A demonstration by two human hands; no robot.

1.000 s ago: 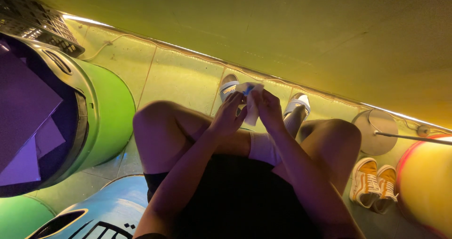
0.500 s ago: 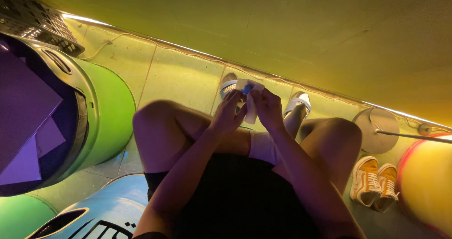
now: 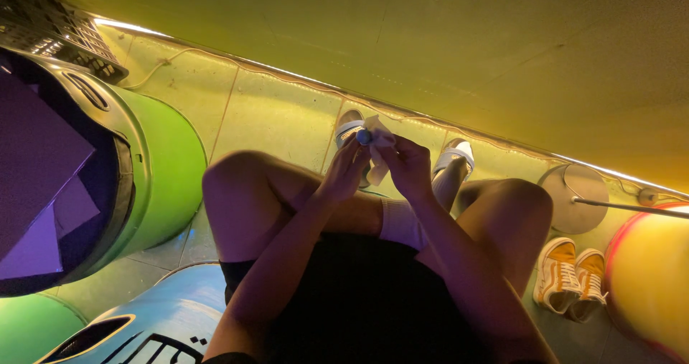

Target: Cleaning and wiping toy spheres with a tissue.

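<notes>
Since half a second ago the white slip (image 3: pixel 378 164) has turned: its top, which lay flat and wide above the fingers, now stands up as a narrow folded point, and the small blue piece (image 3: pixel 364 137) has shifted left to sit right at the fingertips. That reads as the folding or wrapping going on, the paper being tightened around the blue piece rather than let go. The left hand (image 3: pixel 346 170) pinches the blue piece with thumb and forefinger closed on it; the right hand (image 3: pixel 406 164) has its fingers curled shut on the slip's right edge. Both are held just above centre of the frame, over the knees and in front of the white sandals (image 3: pixel 349 129). At the left edge stands a green drum (image 3: pixel 163 170) with purple sheets (image 3: pixel 39 163) lying in its open mouth; a blue drum (image 3: pixel 172 314) with black lettering sits at lower left, a yellow one (image 3: pixel 646 285) at lower right. Yellow sneakers (image 3: pixel 570 278) stand beside it, below a round lamp base (image 3: pixel 574 199).
</notes>
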